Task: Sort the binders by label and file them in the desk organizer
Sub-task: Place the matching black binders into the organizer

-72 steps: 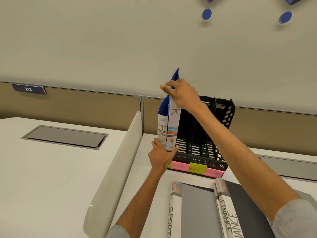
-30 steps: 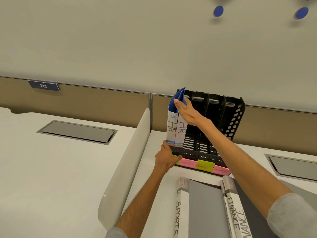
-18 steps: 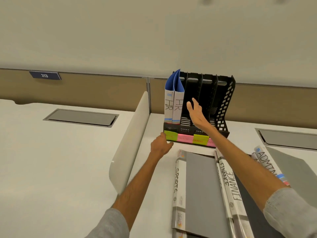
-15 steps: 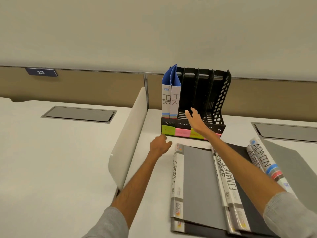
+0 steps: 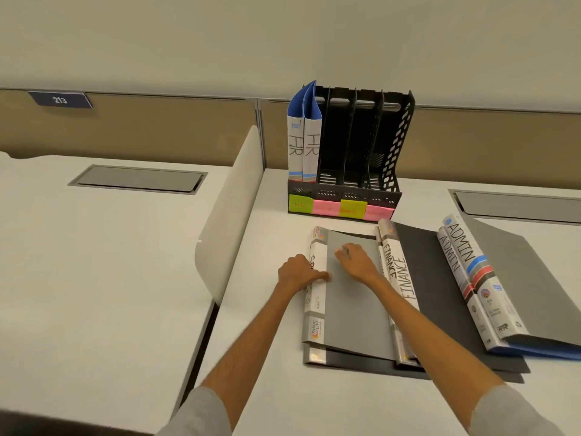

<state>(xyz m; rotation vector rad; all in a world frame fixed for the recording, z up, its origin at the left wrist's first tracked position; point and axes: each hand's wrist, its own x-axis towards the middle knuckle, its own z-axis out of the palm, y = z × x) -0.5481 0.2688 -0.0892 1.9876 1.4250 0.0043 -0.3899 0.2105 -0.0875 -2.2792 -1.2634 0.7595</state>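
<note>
Nearby, our left hand [image 5: 298,273] gripped the spine of the grey sports binder [image 5: 355,316] lying flat on the desk [image 5: 270,240]; our right hand [image 5: 356,262] set bent fingers on its cover, grip unclear. Beyond, two HR binders [image 5: 303,146] stood in the organizer [image 5: 345,193], leftmost slot

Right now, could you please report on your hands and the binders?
Left hand grips grey binder at spine; right hand on its cover. HR binders filed in organizer. Nothing blocking.

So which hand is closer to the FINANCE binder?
Right. The right hand rests on the cover of the grey binder, just left of the FINANCE binder. The left hand is farther off, holding the grey binder's spine at its left edge.
</note>
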